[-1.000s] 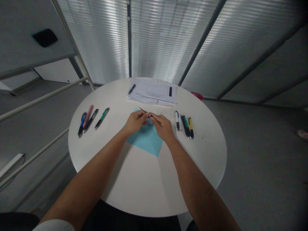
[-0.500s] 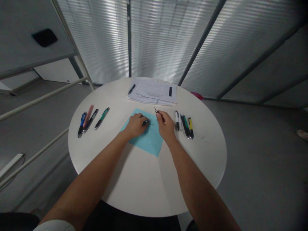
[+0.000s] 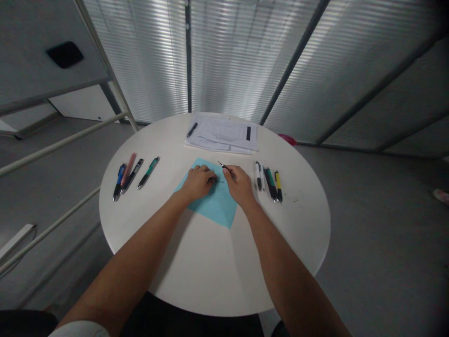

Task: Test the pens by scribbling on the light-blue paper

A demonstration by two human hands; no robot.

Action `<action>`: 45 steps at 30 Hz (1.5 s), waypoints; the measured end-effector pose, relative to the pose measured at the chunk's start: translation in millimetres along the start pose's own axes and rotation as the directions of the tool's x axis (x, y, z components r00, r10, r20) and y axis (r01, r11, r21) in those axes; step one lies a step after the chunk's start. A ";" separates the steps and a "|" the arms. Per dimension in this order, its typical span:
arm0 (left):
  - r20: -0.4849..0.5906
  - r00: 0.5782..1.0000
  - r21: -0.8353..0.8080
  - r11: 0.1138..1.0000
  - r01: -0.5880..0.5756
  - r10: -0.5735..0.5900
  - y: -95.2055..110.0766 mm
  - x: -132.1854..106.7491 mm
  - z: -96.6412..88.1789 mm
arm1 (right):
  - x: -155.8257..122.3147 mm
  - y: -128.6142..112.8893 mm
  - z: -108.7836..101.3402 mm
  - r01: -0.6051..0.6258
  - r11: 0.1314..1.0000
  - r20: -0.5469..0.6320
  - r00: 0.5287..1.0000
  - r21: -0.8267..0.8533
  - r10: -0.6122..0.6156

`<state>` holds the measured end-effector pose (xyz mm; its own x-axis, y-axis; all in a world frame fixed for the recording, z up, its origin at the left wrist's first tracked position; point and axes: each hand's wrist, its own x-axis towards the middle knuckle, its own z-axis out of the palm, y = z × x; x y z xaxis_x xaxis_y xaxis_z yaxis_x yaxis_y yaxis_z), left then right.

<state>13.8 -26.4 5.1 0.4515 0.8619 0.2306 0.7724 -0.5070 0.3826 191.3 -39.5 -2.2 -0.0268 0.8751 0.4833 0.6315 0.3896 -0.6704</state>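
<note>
My left hand [image 3: 198, 182] rests on a light blue sheet of paper [image 3: 217, 206] on the round white table [image 3: 196, 262]. Its fingers are curled round a small dark pen part [image 3: 212, 179] at the fingertips. My right hand [image 3: 240, 185] sits just to the right on the same sheet, pinching a thin dark pen refill [image 3: 225, 167] that points up and to the left. The two hands are a few centimetres apart.
Several pens [image 3: 131, 175] lie in a row at the table's left, and several more pens [image 3: 269, 180] at the right beside my right hand. A stack of printed papers [image 3: 224, 133] with a black pen [image 3: 192, 129] lies at the far edge. Metal rails stand to the left.
The hands were together holding the thin refill above the paper. They have parted: the left hand dropped onto the paper with the small part, and the right hand kept the refill.
</note>
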 end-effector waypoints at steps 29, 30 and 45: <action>-0.171 0.984 -0.238 0.971 0.003 -0.045 3.7 4.7 -1.2 | 0.6 3.0 -0.2 -0.003 1.000 -0.012 1.000 -0.011 0.003; -0.195 0.979 -0.286 0.958 0.007 -0.066 2.9 5.0 -2.0 | 0.6 2.8 -0.2 -0.005 1.000 -0.012 1.000 -0.006 0.004; -0.080 0.859 -0.916 0.377 0.136 -0.506 -4.0 16.5 -2.5 | -0.6 0.1 0.5 -0.010 1.000 0.011 1.000 0.016 0.010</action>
<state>17.1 -10.2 9.6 -0.0389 0.9963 0.0765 -0.0569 -0.0786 0.9953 191.0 -39.9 -2.8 -0.0294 0.8821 0.4701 0.6190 0.3853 -0.6844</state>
